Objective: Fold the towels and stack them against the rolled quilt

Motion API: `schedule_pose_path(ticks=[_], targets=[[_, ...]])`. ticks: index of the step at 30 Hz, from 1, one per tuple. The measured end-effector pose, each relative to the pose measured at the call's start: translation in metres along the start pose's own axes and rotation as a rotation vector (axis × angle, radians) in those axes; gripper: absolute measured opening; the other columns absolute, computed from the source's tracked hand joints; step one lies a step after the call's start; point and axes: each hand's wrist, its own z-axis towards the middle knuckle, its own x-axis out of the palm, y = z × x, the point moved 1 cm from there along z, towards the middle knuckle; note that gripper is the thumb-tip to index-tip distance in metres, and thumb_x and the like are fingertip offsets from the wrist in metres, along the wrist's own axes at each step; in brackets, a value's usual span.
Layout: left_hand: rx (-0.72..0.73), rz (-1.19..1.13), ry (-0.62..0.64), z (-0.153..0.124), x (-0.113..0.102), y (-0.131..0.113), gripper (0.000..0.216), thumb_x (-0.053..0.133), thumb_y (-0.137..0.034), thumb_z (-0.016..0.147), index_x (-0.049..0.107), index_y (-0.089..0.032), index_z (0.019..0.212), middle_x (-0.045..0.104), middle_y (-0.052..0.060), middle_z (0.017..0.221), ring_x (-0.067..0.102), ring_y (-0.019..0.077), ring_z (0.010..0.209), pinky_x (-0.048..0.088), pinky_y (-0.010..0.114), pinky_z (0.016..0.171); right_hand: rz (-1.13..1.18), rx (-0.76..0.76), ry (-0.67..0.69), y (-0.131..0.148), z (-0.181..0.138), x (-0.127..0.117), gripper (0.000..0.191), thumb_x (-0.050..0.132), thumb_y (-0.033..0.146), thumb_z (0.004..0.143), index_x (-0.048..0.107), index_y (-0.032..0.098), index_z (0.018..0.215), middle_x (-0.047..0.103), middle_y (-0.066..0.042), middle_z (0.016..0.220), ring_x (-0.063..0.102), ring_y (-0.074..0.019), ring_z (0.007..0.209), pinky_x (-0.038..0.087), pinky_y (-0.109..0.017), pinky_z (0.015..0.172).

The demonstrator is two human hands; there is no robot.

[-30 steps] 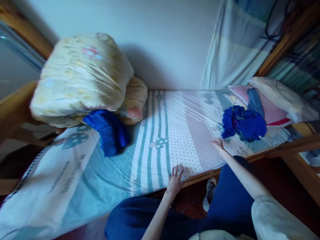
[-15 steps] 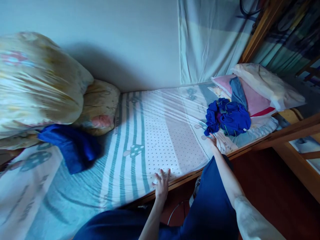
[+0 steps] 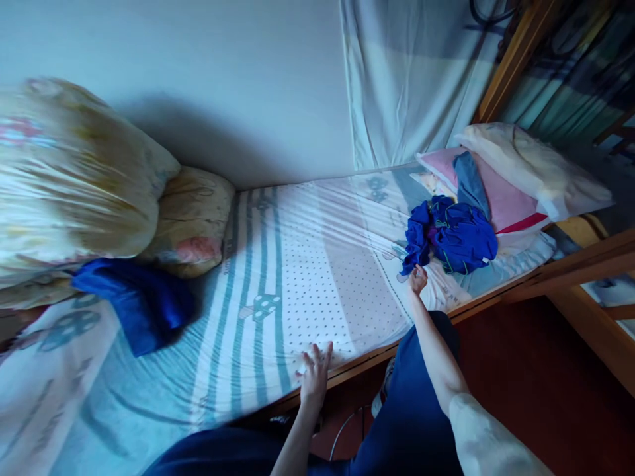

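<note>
My right hand reaches to the lower left edge of a crumpled blue garment with green cords. Its fingers are pinched together at the cloth's edge, and the fingertips are partly hidden. Under the garment lies the patterned bed sheet, white with teal stripes, dots and mushrooms. Wrinkles in the sheet run towards the garment. My left hand rests on the sheet near the bed's front edge, fingers spread, holding nothing.
A pink pillow, a pale pillow and a grey-blue cloth lie at the right end. Large floral bundles and a folded blue cloth sit left. A wooden rail edges the bed; a curtain hangs behind.
My right hand's fingers have drawn together at the garment's edge. My left hand stays spread on the sheet. The view has shifted slightly; the bedding looks the same.
</note>
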Motion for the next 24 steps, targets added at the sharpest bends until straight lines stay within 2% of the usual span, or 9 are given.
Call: schedule_pose_path(ticks=[3,5,7,10,13,16,19,21,24], targets=[[-0.007,0.036,-0.009,0.004,-0.002,-0.001,0.064,0.053,-0.024,0.091,0.043,-0.034,0.154,0.052,0.023,0.15,0.052,0.0493,0.133,0.061,0.067,0.079,0.101,0.109,-0.169,0.003,-0.032,-0.013,0.044,0.049,0.043,0.086,0.069,0.012,0.109,0.073,-0.021,0.117,0.066,-0.0309,0.117,0.053,-0.045,0.099],[-0.004,0.046,0.009,0.011,-0.011,-0.003,0.064,0.055,-0.024,0.09,0.045,-0.033,0.153,0.054,0.022,0.147,0.053,0.0475,0.132,0.062,0.063,0.078,0.185,0.153,-0.168,0.0,-0.063,-0.023,0.042,0.053,0.045,0.082,0.071,0.011,0.099,0.075,-0.022,0.109,0.07,-0.0312,0.108,0.056,-0.043,0.095],[-0.006,0.032,0.064,0.018,-0.026,-0.005,0.062,0.055,-0.022,0.089,0.049,-0.031,0.151,0.055,0.022,0.147,0.053,0.0468,0.133,0.062,0.062,0.079,0.219,0.152,-0.122,-0.008,-0.099,-0.033,0.038,0.058,0.047,0.077,0.071,0.014,0.088,0.077,-0.02,0.095,0.073,-0.0315,0.096,0.058,-0.042,0.088],[-0.001,-0.042,0.214,0.022,-0.052,-0.007,0.058,0.054,-0.015,0.087,0.058,-0.027,0.144,0.054,0.022,0.148,0.053,0.0447,0.133,0.061,0.06,0.082,0.286,0.094,0.025,-0.021,-0.159,-0.045,0.033,0.064,0.049,0.073,0.071,0.018,0.08,0.076,-0.013,0.079,0.073,-0.0281,0.082,0.06,-0.038,0.075],[0.048,-0.239,0.266,0.001,-0.065,-0.012,0.055,0.051,-0.01,0.086,0.063,-0.024,0.138,0.057,0.017,0.147,0.052,0.0359,0.137,0.055,0.054,0.101,0.27,-0.035,0.2,-0.028,-0.216,-0.057,0.028,0.062,0.044,0.076,0.072,0.019,0.082,0.074,-0.008,0.076,0.068,-0.0213,0.069,0.057,-0.032,0.064],[0.094,-0.55,0.169,-0.05,-0.064,-0.025,0.051,0.042,-0.014,0.092,0.063,-0.022,0.138,0.065,0.012,0.139,0.057,0.0254,0.134,0.048,0.043,0.113,0.204,-0.217,0.381,-0.023,-0.264,-0.07,0.022,0.056,0.032,0.08,0.074,0.02,0.082,0.072,-0.005,0.078,0.065,-0.0184,0.067,0.054,-0.029,0.062],[0.087,-0.777,0.044,-0.1,-0.068,-0.042,0.05,0.037,-0.023,0.097,0.059,-0.024,0.142,0.067,0.01,0.135,0.063,0.0234,0.128,0.05,0.043,0.111,0.148,-0.39,0.55,-0.012,-0.299,-0.082,0.021,0.053,0.018,0.079,0.074,0.021,0.077,0.069,-0.004,0.079,0.067,-0.0193,0.075,0.055,-0.03,0.073],[0.094,-0.844,-0.049,-0.114,-0.082,-0.05,0.052,0.035,-0.023,0.098,0.055,-0.024,0.145,0.063,0.01,0.142,0.058,0.0227,0.133,0.047,0.044,0.115,0.096,-0.459,0.647,-0.004,-0.314,-0.088,0.025,0.052,0.01,0.076,0.073,0.021,0.076,0.067,-0.003,0.08,0.068,-0.0189,0.077,0.054,-0.03,0.076],[0.187,-0.855,-0.114,-0.105,-0.117,-0.054,0.058,0.035,-0.013,0.093,0.052,-0.023,0.148,0.057,0.01,0.148,0.048,0.0228,0.142,0.04,0.048,0.121,0.017,-0.509,0.747,0.007,-0.33,-0.097,0.031,0.05,0.002,0.071,0.074,0.022,0.077,0.068,-0.003,0.085,0.068,-0.018,0.078,0.054,-0.027,0.074]])
